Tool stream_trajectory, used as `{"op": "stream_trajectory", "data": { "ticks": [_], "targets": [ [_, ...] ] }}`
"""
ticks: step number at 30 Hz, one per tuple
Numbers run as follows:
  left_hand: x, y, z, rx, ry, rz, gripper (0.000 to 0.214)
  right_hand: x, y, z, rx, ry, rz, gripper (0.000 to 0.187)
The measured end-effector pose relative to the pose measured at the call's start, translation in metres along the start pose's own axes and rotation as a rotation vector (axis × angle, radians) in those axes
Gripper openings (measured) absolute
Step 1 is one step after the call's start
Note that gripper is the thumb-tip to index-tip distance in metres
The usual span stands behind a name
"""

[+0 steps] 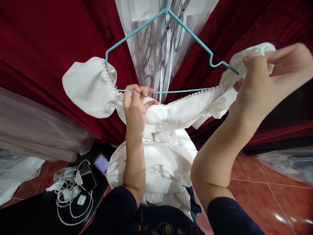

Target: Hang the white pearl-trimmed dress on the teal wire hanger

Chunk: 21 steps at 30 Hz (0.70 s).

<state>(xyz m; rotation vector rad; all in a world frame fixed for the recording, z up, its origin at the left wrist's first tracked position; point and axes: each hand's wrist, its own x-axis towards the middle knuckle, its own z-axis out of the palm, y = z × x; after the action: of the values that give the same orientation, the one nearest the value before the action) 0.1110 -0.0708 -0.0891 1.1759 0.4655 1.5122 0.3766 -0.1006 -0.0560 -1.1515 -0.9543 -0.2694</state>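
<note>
A white dress (166, 151) with a pearl-trimmed neckline (181, 98) and puffed sleeves hangs partly on a light blue hanger (189, 30). The left puff sleeve (85, 88) sits over one end of the hanger. With bent fingers, my left hand (135, 104) grips the hanger's lower bar beside the pearl edge. My right hand (264, 75) is raised at the other sleeve (223, 78), its fingers closed on the white fabric and partly hidden. Close by, the hanger's dark right tip points toward that sleeve, apart from my palm.
Dark red curtains (61, 36) and sheer white cloth (146, 42) hang ahead around a white metal frame (167, 49). On a black bench (31, 212) at lower left lie tangled white cables (70, 217), a phone (89, 182) and a small white case (81, 199). Red tiles (254, 202) cover the floor.
</note>
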Motion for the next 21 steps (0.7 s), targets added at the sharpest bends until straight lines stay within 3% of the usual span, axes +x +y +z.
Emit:
{"op": "stream_trajectory", "data": {
  "ticks": [3,10,17,19,21],
  "targets": [
    [0.0,-0.002,-0.002,-0.004,-0.001,0.01,0.019,0.005,-0.019,0.01,0.06,0.042,-0.077,0.031],
    [0.001,-0.004,-0.001,-0.009,0.038,-0.024,0.019,-0.019,-0.046,-0.009,0.033,0.03,0.132,0.04],
    [-0.001,-0.001,-0.002,-0.032,0.014,-0.013,0.018,0.011,-0.053,0.039,0.249,-0.045,0.03,0.035],
    [-0.001,-0.001,-0.001,-0.047,0.023,-0.011,0.02,0.005,-0.062,0.038,0.273,-0.093,0.088,0.023],
    [-0.001,-0.002,0.0,-0.06,0.031,-0.013,0.022,-0.016,-0.075,0.028,0.268,-0.062,0.12,0.02]
  ]
}}
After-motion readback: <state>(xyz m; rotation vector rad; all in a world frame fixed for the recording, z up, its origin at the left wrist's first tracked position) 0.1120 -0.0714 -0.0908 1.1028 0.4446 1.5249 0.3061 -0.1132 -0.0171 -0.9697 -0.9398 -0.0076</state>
